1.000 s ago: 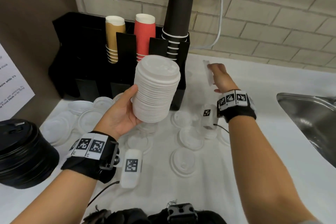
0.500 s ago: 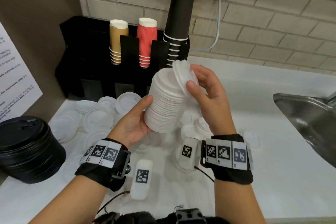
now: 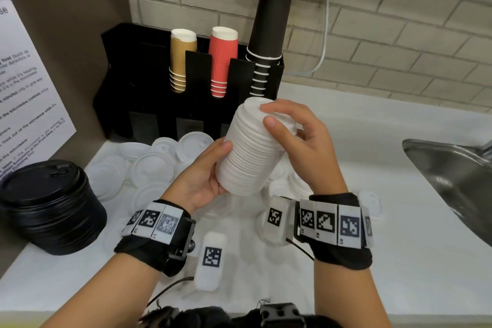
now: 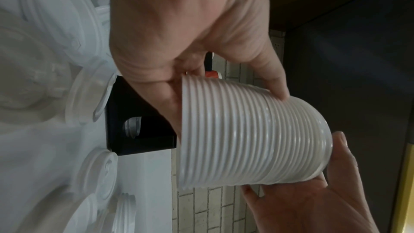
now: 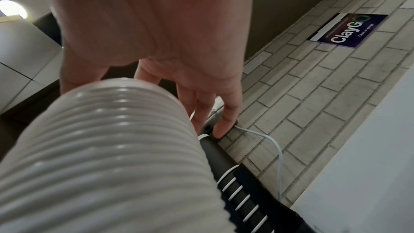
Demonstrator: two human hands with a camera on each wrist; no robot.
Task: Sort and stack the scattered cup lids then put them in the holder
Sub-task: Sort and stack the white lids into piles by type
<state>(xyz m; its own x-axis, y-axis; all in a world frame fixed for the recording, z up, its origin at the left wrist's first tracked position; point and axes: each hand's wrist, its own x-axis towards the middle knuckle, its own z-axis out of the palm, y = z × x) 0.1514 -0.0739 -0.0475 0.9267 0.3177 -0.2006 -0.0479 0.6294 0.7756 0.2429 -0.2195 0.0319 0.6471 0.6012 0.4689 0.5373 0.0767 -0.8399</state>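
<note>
A tall stack of white cup lids (image 3: 250, 152) is held tilted above the counter, in front of the black holder (image 3: 127, 74). My left hand (image 3: 210, 170) grips its lower part from the left, thumb on the near side. My right hand (image 3: 292, 136) curls over the stack's top end, with the index fingertip on the top lid and the thumb on the side. The left wrist view shows the ribbed stack (image 4: 246, 139) between the left hand (image 4: 190, 33) and the right hand (image 4: 313, 192). Loose white lids (image 3: 154, 165) lie scattered on the counter beneath.
The holder carries tan, red and tall black cups (image 3: 269, 34) in its upper slots. A stack of black lids (image 3: 48, 205) stands at the left front. A steel sink (image 3: 452, 176) is set into the counter at the right. A white cable (image 5: 275, 157) hangs down the brick wall.
My right hand carried one white lid from the far counter back to the stack and set it on top. The left hand has lowered and tilted the stack.
</note>
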